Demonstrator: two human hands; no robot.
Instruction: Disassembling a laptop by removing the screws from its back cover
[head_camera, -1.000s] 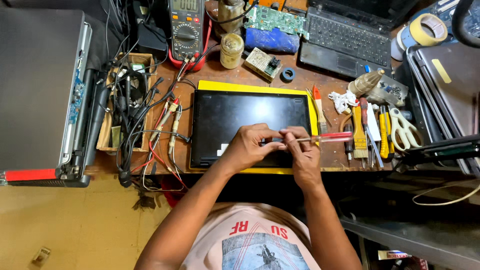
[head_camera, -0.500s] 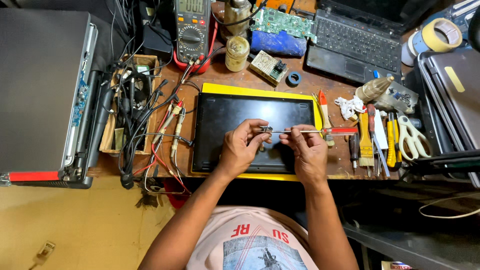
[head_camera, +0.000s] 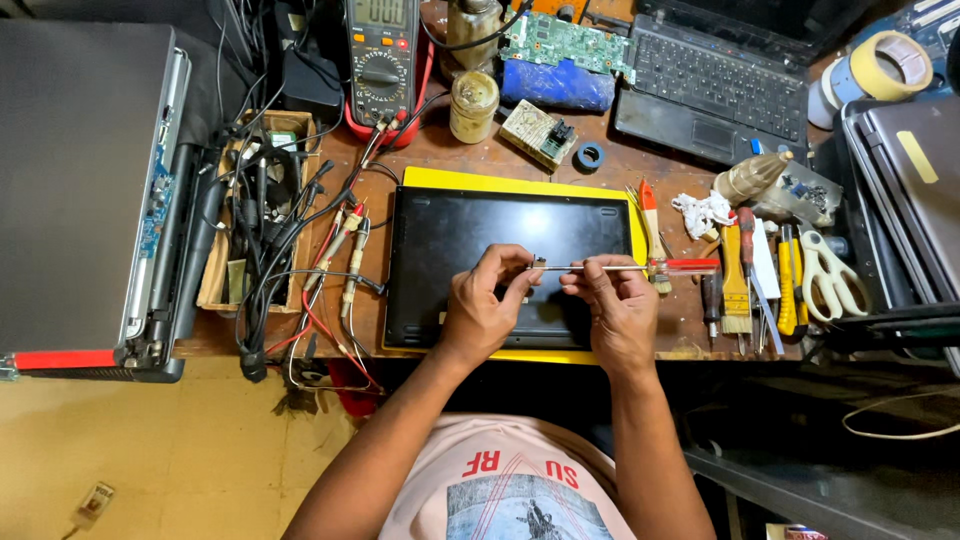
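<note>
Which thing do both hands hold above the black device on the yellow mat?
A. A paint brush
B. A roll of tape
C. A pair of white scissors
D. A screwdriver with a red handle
D: the right hand grips the thin metal shaft of the screwdriver, whose red handle points to the right, while the left hand pinches at its tip, over the black device.

Laptop base (head_camera: 510, 265) on mat (head_camera: 520, 185), multimeter (head_camera: 380, 55) behind (far side), scissors (head_camera: 830, 275) right, cables (head_camera: 270, 230) left
</note>
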